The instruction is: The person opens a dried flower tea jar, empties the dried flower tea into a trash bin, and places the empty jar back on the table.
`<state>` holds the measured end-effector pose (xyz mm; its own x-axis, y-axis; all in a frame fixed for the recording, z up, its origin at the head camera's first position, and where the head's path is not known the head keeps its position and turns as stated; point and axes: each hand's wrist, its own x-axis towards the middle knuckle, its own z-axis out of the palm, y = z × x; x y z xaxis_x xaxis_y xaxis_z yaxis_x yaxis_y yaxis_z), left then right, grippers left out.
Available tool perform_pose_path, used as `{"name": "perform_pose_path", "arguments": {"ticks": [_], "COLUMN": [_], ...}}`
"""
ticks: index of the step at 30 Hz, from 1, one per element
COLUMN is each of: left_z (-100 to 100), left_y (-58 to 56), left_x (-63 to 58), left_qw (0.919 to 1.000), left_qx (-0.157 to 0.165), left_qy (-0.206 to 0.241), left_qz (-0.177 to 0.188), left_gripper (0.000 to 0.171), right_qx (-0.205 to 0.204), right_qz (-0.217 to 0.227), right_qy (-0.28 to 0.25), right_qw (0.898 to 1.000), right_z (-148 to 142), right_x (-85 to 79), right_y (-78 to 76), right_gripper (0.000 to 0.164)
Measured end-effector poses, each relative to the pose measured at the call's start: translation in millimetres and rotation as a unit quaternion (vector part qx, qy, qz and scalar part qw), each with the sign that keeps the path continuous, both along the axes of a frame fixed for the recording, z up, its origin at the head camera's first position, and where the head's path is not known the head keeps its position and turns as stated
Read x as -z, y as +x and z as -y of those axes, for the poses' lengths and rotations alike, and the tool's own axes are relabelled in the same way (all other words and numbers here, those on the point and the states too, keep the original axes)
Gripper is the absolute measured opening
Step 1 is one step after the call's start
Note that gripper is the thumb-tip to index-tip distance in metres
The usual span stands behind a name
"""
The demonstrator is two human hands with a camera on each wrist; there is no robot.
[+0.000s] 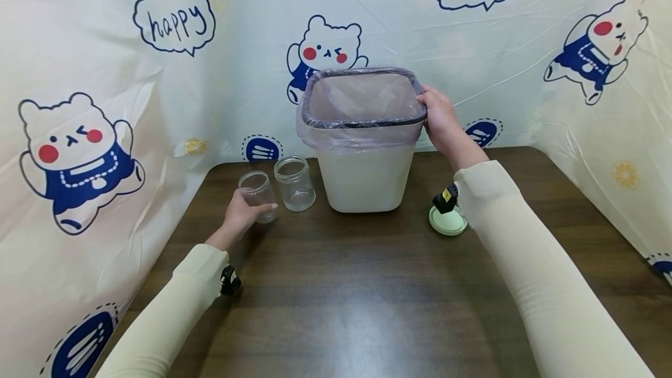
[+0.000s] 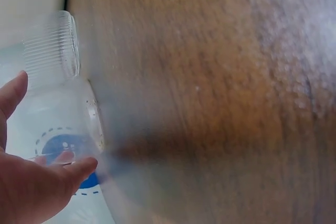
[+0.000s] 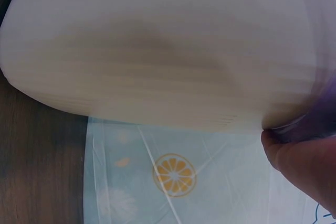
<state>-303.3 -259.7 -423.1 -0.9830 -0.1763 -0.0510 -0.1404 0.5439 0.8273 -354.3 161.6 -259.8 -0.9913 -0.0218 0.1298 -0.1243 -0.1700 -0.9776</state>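
A clear glass jar (image 1: 268, 198) stands upright on the left of the brown table. My left hand (image 1: 242, 213) holds it, thumb on the near side; some fingers show through the glass (image 2: 73, 108) in the left wrist view. A second clear jar (image 1: 296, 188) stands just to its right. In the middle is a cream trash bin (image 1: 364, 182), lined with a translucent purple bag (image 1: 362, 140) folded over its rim. My right hand (image 1: 440, 115) grips the bin's right rim over the bag; the right wrist view shows the bin's side (image 3: 147, 66) and part of the hand (image 3: 304, 163).
A pale green round lid (image 1: 447, 221) lies right of the bin, partly behind my right wrist. The brown table (image 1: 336, 284) reaches back to a printed curtain (image 1: 252, 63) with cartoon bears, close behind the bin and jars.
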Motion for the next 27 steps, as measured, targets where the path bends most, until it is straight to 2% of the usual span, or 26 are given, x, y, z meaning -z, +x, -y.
{"name": "perform_pose_path", "arguments": {"ticks": [9,15,20,23,27], "left_z": [0.2,-0.2,1.6,1.6,0.6], "left_y": [2.4,5.0,7.6,9.7,10.0], "left_x": [0.4,-5.7,-15.8,-25.2,-39.9], "left_qw": [0.9998,0.9999,0.9999,0.9997,0.9984], "left_qx": [-0.009,-0.006,0.010,0.017,0.029], "left_qy": [0.013,0.008,0.003,-0.006,-0.028], "left_qz": [0.011,0.013,0.001,-0.014,-0.040], "left_gripper": [0.090,0.097,0.105,0.109,0.111], "right_qx": [-0.003,0.002,-0.002,-0.014,-0.021], "right_qz": [0.002,0.001,0.003,0.001,-0.007], "right_qy": [-0.007,-0.021,-0.040,-0.045,-0.037], "right_qw": [1.000,1.000,0.999,0.999,0.999], "right_z": [-0.8,-3.2,-7.0,-10.8,-17.3], "right_x": [-1.0,-0.4,-0.1,-0.3,-0.6], "right_y": [1.2,1.5,2.2,2.9,4.0], "right_gripper": [0.051,0.050,0.048,0.047,0.037]}}
